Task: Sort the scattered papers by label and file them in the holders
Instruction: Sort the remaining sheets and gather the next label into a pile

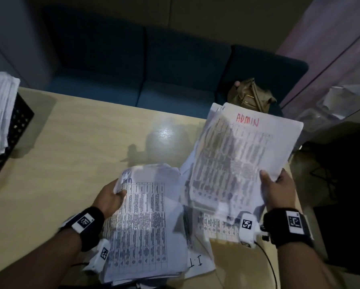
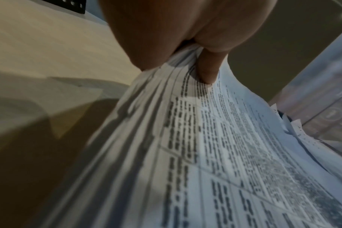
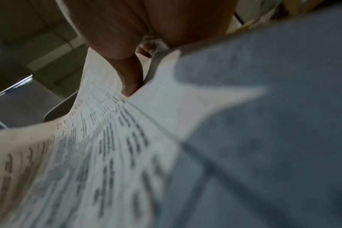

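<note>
My right hand (image 1: 274, 188) holds up a sheaf of printed sheets, its top page marked ADMIN (image 1: 237, 155) in red, thumb on top at the right edge. In the right wrist view the thumb (image 3: 130, 80) presses on that ADMIN sheaf (image 3: 100, 146). My left hand (image 1: 112, 195) pinches the left edge of a thicker stack of printed tables (image 1: 143, 226) over the table's front. The left wrist view shows the thumb (image 2: 208, 67) on that stack (image 2: 215, 154). A sheet marked I.T (image 1: 198, 262) lies under it. A black mesh holder (image 1: 14, 132) stuffed with papers stands at the far left.
The wooden table (image 1: 81, 142) runs from the holder to the papers. Behind it is a blue sofa (image 1: 154, 69) with a tan bag (image 1: 250, 97) on its right seat. A glass partition (image 1: 331, 80) and a dark chair stand to the right.
</note>
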Tool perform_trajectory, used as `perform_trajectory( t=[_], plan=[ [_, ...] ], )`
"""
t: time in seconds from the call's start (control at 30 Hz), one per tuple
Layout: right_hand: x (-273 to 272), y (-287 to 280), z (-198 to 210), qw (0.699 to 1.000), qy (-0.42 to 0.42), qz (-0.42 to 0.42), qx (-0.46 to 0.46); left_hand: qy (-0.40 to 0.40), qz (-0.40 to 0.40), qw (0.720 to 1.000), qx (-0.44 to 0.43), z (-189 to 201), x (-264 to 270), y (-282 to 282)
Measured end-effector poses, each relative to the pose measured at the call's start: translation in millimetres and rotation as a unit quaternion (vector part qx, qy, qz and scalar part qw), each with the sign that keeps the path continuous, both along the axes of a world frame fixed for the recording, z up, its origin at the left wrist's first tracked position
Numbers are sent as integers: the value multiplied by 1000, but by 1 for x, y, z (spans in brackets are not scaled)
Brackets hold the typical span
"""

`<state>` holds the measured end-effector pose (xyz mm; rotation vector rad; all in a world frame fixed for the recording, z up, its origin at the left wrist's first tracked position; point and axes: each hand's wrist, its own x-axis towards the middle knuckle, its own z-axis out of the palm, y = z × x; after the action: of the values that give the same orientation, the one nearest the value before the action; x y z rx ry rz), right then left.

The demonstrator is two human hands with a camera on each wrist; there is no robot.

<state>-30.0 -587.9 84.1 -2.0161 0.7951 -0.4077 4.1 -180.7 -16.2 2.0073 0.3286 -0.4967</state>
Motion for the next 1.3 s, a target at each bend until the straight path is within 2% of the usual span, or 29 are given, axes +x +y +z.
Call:
perform_trajectory(
  t=[0.13, 0.27, 0.37, 0.5, 0.53, 0.6, 0.67, 0.7, 0.73, 0.8, 0.87, 0.93, 1.1, 1.17, 1.23, 1.27, 1.3],
  plan=[
    [7, 51, -36, 993, 55, 97, 31, 18, 20, 999, -27, -5, 1, -1],
    [10, 106, -78, 965, 200, 140, 93, 14, 40, 998, -39, -4, 3, 0],
    [4, 144, -92, 948, 236, 196, 79, 16, 63, 995, -69, 4, 0, 5],
    [0, 171, -103, 917, 298, 261, 56, -19, 17, 998, -50, 9, -7, 5],
    [4, 174, -104, 917, 299, 259, 59, -21, 17, 999, -43, 9, -7, 5],
    [15, 176, -99, 938, 265, 217, 44, -19, 18, 998, -59, 10, -7, 6],
    [33, 177, -87, 960, 212, 181, -16, -11, 7, 997, -74, 12, -6, 9],
    [41, 178, -81, 961, 190, 189, -64, -8, -4, 997, -82, 12, -5, 11],
    [51, 181, -75, 953, 176, 216, -120, 1, -13, 996, -88, 14, -4, 13],
    [64, 189, -72, 915, 172, 309, -195, 18, -28, 995, -95, 18, -2, 13],
    [71, 196, -77, 877, 198, 402, -175, 18, -47, 995, -88, 17, 0, 12],
    [70, 200, -84, 874, 202, 422, -136, 8, -63, 995, -80, 14, 1, 13],
    [59, 194, -84, 866, 185, 443, -140, 11, -63, 994, -91, 6, 1, 7],
    [57, 174, -82, 908, 143, 384, -91, 9, -61, 995, -72, 2, 2, 2],
    [54, 138, -81, 963, 114, 228, -88, -2, -62, 997, -51, -1, 2, 1],
    [50, 115, -83, 978, 125, 133, -102, -5, -61, 997, -43, -2, 1, 2],
    [42, 92, -87, 979, 164, 43, -111, -6, -59, 997, -40, -5, 0, 4]
  ],
)
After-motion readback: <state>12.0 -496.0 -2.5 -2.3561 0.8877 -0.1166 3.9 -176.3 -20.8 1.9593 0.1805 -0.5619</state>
